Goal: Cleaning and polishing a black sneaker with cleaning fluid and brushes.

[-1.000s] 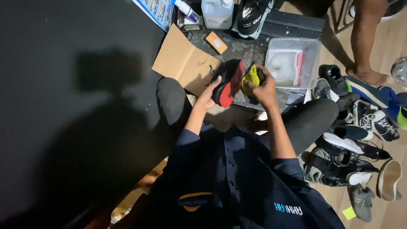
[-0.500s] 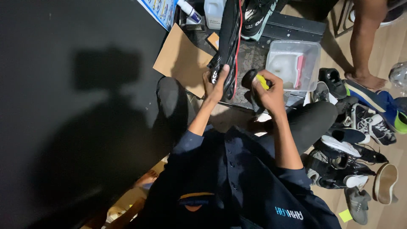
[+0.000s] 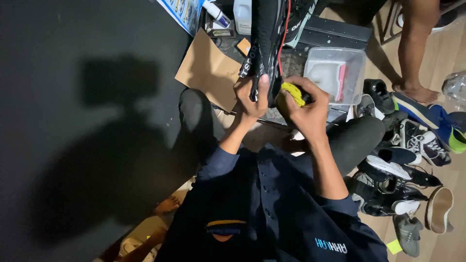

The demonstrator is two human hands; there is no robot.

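Above the lap, a black shoe (image 3: pixel 270 36) stands on end, gripped at its lower end by the left hand (image 3: pixel 251 99); the right hand (image 3: pixel 307 109) clenches a yellow cloth (image 3: pixel 292 93) against it. Cleaning looks midway; a pile of shoes (image 3: pixel 403 165) lies beside the right knee.

Left hand (image 3: pixel 250 99) and right hand (image 3: pixel 306 109) crowd the shoe (image 3: pixel 269 39); no gap between them; clear tub (image 3: pixel 335 68) just right of right hand; cardboard (image 3: pixel 208 70) left lies flat, passable above; shoe pile (image 3: pixel 403 165) blocks far right; bottles (image 3: pixel 238 12) close off beyond.
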